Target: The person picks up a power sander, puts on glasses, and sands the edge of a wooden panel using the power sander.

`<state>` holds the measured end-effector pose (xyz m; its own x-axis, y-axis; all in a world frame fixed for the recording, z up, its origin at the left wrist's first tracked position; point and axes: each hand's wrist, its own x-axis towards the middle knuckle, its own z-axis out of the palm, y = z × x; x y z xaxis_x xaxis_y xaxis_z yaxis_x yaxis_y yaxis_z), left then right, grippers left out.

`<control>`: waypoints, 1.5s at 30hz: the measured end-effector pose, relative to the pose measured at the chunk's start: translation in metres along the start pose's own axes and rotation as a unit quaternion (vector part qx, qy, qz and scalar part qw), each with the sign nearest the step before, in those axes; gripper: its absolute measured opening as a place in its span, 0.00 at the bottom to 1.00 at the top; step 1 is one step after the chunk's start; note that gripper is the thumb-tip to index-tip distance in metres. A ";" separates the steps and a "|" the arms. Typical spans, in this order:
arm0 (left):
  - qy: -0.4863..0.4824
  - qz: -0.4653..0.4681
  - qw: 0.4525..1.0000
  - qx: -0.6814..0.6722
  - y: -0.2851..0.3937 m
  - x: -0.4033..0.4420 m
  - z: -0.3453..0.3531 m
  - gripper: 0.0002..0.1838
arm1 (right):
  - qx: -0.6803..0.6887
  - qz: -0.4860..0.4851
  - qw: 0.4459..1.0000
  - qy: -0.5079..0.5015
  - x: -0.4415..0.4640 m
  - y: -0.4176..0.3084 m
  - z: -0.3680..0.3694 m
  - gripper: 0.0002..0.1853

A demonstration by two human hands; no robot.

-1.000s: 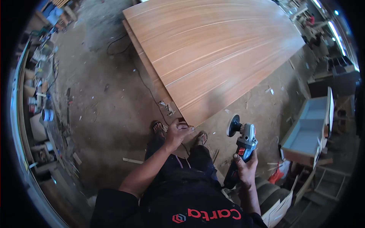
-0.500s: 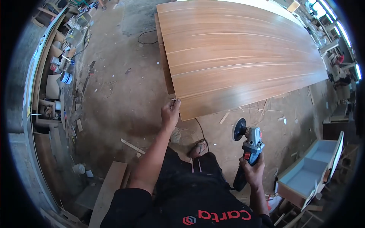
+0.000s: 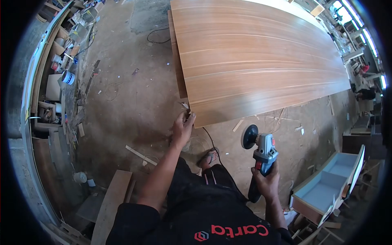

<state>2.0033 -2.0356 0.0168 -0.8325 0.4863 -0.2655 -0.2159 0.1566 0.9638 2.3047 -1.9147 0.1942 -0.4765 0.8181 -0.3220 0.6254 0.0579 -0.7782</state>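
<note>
The right hand (image 3: 267, 181) has its grip wrapped around the dark handle (image 3: 254, 191) of a grinder (image 3: 266, 151), the thumb just beside the red switch (image 3: 258, 165). The grinder is held up off the floor, with its round pad (image 3: 249, 137) turned towards the left and apart from the wide wooden board (image 3: 261, 61). The left hand (image 3: 182, 130) is at the board's left edge, close to the near corner, thumb and fingertips drawn together; I cannot tell whether that grip pinches the board itself or a small scrap there.

The board stretches away in front of the person, its face marked with long pale lines, and a second wooden piece (image 3: 179, 75) juts out from under its left side. A black cord (image 3: 212, 141) runs from beneath the near corner past 1 sandalled foot (image 3: 209, 156). Bits of wood lie on the brown floor (image 3: 126, 98), among them 1 pale strip (image 3: 140, 154) left of the foot. Over to the right sits a drawer (image 3: 305, 209) with 2 pale compartments. Far to the left, a bucket (image 3: 68, 77) stands among clutter, and a plank (image 3: 112, 200) lies near the left sleeve (image 3: 134, 220).
</note>
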 end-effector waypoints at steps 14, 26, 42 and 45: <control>-0.108 -0.133 0.954 -0.245 -0.022 -0.018 -0.021 0.24 | -0.228 -0.086 0.969 -0.053 0.014 -0.020 0.056 0.32; -0.186 -0.275 0.866 -0.373 -0.027 -0.007 -0.041 0.46 | -0.296 -0.127 0.944 -0.077 0.007 -0.043 0.111 0.34; -0.237 -0.295 0.856 -0.352 -0.031 0.002 -0.048 0.52 | -0.290 -0.041 0.953 -0.081 -0.002 -0.060 0.118 0.34; -0.226 -0.302 0.854 -0.358 -0.030 0.002 -0.047 0.53 | -0.301 -0.052 0.947 -0.094 -0.002 -0.066 0.122 0.34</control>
<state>1.9838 -2.0796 -0.0113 -0.2112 0.8104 -0.5465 -0.9279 0.0095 0.3728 2.1895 -1.9902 0.1806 -0.6207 0.6771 -0.3953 0.7816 0.4946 -0.3800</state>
